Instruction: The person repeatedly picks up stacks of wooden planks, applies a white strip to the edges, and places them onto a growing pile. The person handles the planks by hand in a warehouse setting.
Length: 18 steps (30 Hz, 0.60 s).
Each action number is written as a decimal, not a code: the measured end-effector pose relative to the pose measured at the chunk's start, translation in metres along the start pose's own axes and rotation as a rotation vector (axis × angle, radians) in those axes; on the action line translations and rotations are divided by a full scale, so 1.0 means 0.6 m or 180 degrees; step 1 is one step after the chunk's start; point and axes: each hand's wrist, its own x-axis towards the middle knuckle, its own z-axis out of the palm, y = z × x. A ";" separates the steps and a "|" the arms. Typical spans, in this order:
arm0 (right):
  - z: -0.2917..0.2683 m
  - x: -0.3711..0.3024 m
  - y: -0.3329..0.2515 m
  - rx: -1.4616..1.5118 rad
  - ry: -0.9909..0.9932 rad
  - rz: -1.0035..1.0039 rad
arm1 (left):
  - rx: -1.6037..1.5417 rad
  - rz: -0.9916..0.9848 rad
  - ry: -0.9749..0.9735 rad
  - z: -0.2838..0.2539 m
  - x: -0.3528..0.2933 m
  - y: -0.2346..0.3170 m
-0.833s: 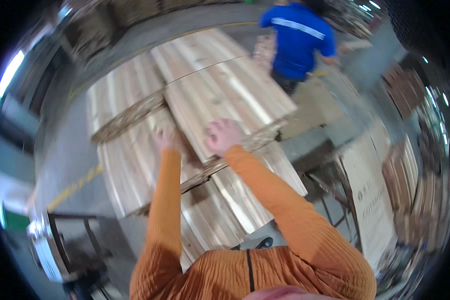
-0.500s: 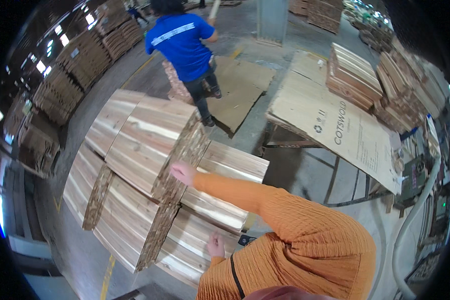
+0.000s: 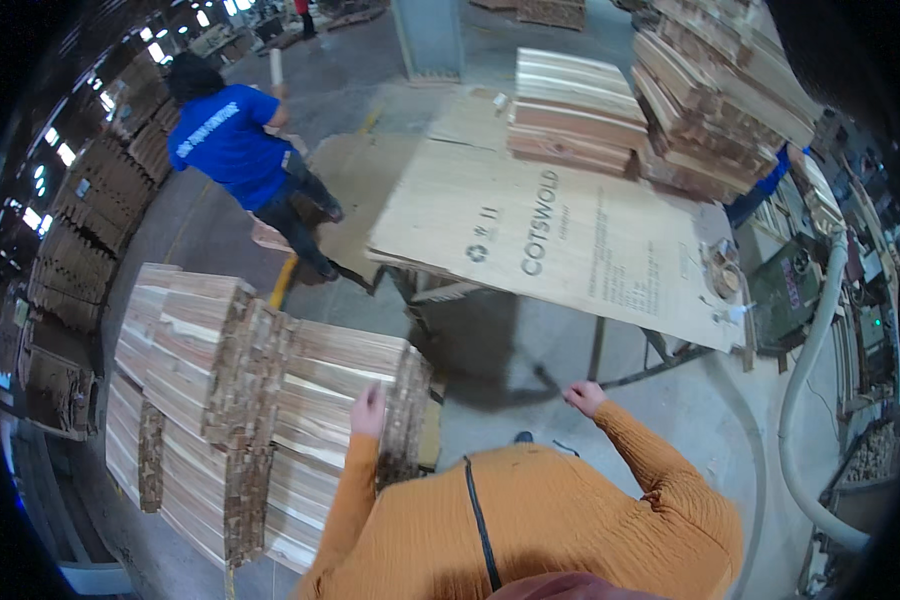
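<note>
My left hand (image 3: 368, 411) is loosely closed, over or just beside the stacked wooden panels (image 3: 335, 372); whether it touches them I cannot tell. These panels are pale, streaked boards piled with rough edges facing me. Over the grey floor, near the front of a cardboard-topped table (image 3: 450, 235), my right hand (image 3: 585, 397) is curled into a loose fist with nothing visible in it. Both arms, in orange sleeves, are bent and apart. On the table's far side rests a short stack of wooden panels (image 3: 575, 105).
A person in a blue shirt (image 3: 228, 145) stands at the far left, with a pale board (image 3: 277, 68) near their hand. Taller wood stacks (image 3: 715, 90) rise at the right, partly hiding another person's blue sleeve (image 3: 770, 180). A grey hose (image 3: 795, 440) and green machine (image 3: 785, 285) are farther right.
My view has swung to the right. My right hand has left the panel stack and is now over the floor by the table; my left hand has come up beside the panels.
</note>
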 end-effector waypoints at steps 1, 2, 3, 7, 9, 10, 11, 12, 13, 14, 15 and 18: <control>-0.017 0.004 0.000 0.0112 0.0126 -0.0235 | -0.0435 0.0206 -0.0119 0.042 0.036 0.019; -0.029 0.002 0.002 0.0222 0.0317 -0.0343 | -0.0408 0.0544 -0.0208 0.094 0.065 0.078; -0.037 -0.001 -0.004 0.0339 0.0519 -0.0486 | -0.0651 0.0636 -0.0439 0.144 0.087 0.137; -0.032 0.003 -0.024 0.1006 0.0806 -0.0804 | -0.0851 0.0779 -0.1620 0.315 0.101 0.340; -0.051 0.015 -0.021 0.1179 0.0873 -0.0937 | -0.0771 0.1280 -0.2037 0.367 0.080 0.404; -0.062 0.025 -0.018 0.1272 0.0884 -0.0929 | -0.0563 0.1507 -0.2408 0.374 0.083 0.417; -0.071 0.032 -0.014 0.1376 0.0901 -0.0908 | -0.0345 0.1728 -0.2796 0.381 0.084 0.427; -0.089 0.048 -0.011 0.1899 0.0873 -0.0822 | -0.0461 0.1524 -0.2861 0.391 0.090 0.421; -0.110 0.061 -0.006 0.2109 0.0967 -0.0737 | -0.0571 0.1315 -0.2922 0.393 0.102 0.412; -0.140 0.072 -0.005 0.2318 0.1066 -0.0659 | -0.0678 0.1111 -0.2978 0.395 0.119 0.398; -0.170 0.085 -0.004 0.2510 0.1179 -0.0578 | -0.0635 0.0839 -0.2916 0.395 0.142 0.383; -0.244 0.131 0.004 0.3126 0.1661 -0.0517 | -0.1401 -0.0226 -0.2442 0.398 0.229 0.343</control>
